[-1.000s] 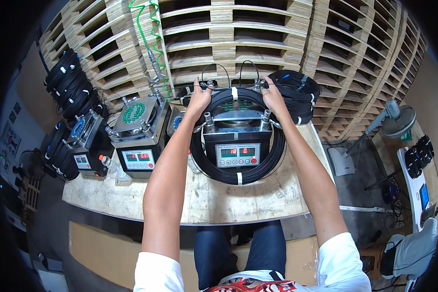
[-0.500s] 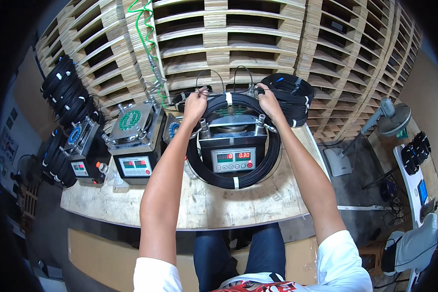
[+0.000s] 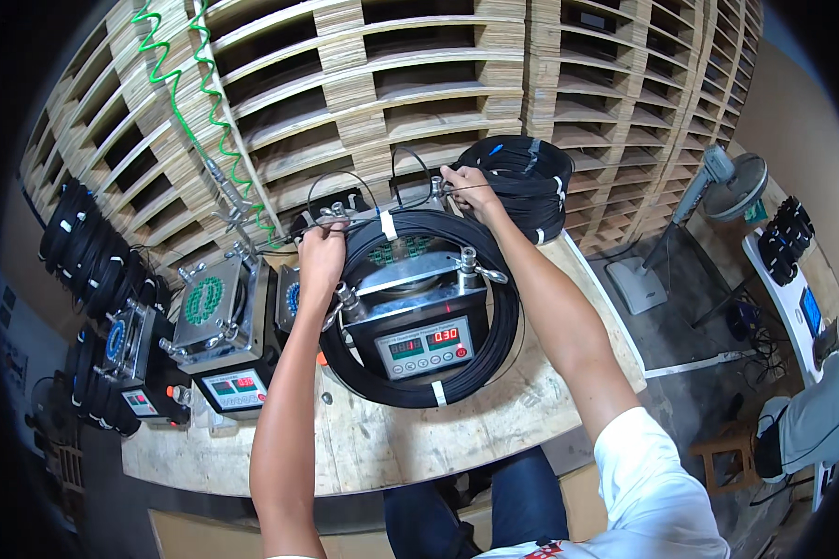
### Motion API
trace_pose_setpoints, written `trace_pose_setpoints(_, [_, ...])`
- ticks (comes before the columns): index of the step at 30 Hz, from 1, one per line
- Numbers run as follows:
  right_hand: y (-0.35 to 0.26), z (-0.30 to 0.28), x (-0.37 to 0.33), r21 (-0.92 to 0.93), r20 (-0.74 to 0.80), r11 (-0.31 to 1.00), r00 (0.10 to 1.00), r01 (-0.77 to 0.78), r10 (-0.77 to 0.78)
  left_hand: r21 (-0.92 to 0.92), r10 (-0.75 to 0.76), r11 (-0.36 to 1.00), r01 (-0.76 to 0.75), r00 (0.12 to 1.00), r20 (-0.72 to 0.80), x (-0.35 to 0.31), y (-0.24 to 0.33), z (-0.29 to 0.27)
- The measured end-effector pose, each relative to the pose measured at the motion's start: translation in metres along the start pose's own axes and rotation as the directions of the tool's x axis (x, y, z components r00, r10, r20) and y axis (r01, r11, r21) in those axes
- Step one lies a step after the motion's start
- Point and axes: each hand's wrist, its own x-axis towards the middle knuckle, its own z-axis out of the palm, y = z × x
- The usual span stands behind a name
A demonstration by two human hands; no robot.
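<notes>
A large coil of black cable [image 3: 505, 321], bound with white bands, hangs around a black and metal machine [image 3: 424, 347] with a lit red display. At the coil's far left, my left hand [image 3: 323, 250] is closed on a thin cable end. My right hand [image 3: 469, 191] pinches another thin cable at the far right, beside a metal clamp post; its fingertips are partly hidden. Thin cable loops [image 3: 396, 158] arch up between the hands. Green fittings [image 3: 399, 250] sit in a ring on the machine's top plate, partly behind the coil.
Left on the wooden table [image 3: 242, 456] stand a second machine [image 3: 216, 335] and a smaller one [image 3: 132, 359]. Stacked black coils [image 3: 522, 186] lie at the back right, others [image 3: 93, 242] far left. Wooden pallets [image 3: 429, 65] rise behind. A fan [image 3: 732, 186] stands at the right.
My view has shifted and tilted, so the machine and coil appear lower and turned. Both hands stay at the far side of the coil with the cable. The display reading has changed.
</notes>
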Motion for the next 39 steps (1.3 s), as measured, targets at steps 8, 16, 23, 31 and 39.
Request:
trace_pose_setpoints(8, [0.013,0.004,-0.012,0.566,0.224,0.825,0.964,-0.010,-0.142,-0.081,0.000,0.997,0.003,0.999,0.037,0.004,-0.004,-0.010])
trace_pose_setpoints(16, [0.007,-0.015,0.034,-0.666,0.013,0.679,0.915,0.309,-0.404,-0.108,0.046,0.993,-0.041,0.998,0.049,0.002,0.005,0.005])
trace_pose_setpoints(23, [0.000,-0.013,0.017,-0.460,-0.196,0.814,0.854,0.355,-0.483,-0.056,0.018,0.998,-0.017,1.000,0.025,0.003,0.003,0.005])
trace_pose_setpoints(31, [-0.023,0.044,0.000,-0.485,0.173,0.746,0.887,0.455,-0.428,0.003,-0.006,1.000,0.006,1.000,-0.026,0.002,-0.005,-0.010])
trace_pose_setpoints(39, [-0.035,0.036,-0.025,-0.628,0.304,0.670,0.918,0.395,-0.256,-0.013,0.056,0.998,-0.057,0.997,-0.053,0.004,-0.015,-0.003])
